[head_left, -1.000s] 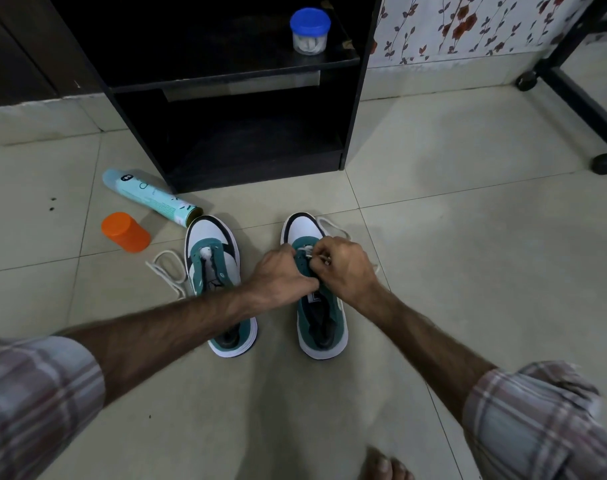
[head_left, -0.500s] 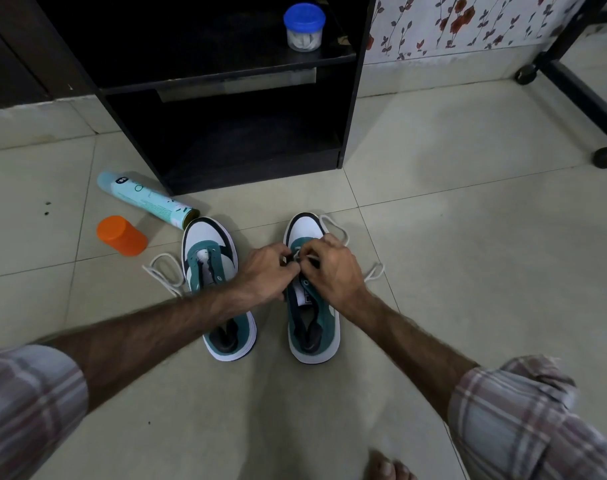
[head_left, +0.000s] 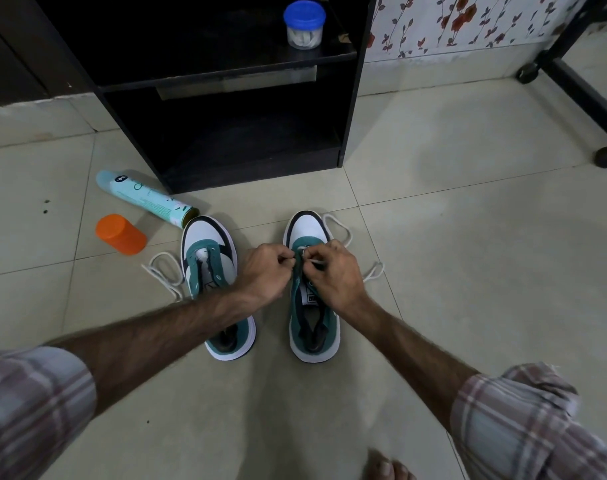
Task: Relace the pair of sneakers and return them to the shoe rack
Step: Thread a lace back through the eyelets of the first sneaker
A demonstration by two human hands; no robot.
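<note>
On the pale tiled floor, far left: a pale teal spray can lying on its side, its open end just beside the toe of the left sneaker, and an orange plastic cap near it, apart from both. Next, a loose white shoelace looped on the tiles, touching the outer side of the left low-top sneaker in green suede with white toe panel, dark trim and white sole; eyelets bare, tongue exposed, toe pointing toward the black wooden shoe rack. Crossing over that sneaker's heel end, a bare forearm with a rolled plaid sleeve. Left hand hovering between the two shoes, fingers curled, thumb and forefinger pinching one end of the second white lace at the front eyelets. Right sneaker of matching colours standing parallel to the first, close beside it but apart, toe also toward the rack. Right hand resting over its throat, fingers bent and pressed together on another stretch of the same lace just above the tongue; exact eyelet hidden by knuckles. Slack lace looping out past the toe and right side onto the tiles. On the rack's upper shelf, a small clear jar with blue lid. Bottom edge: bare toes.
</note>
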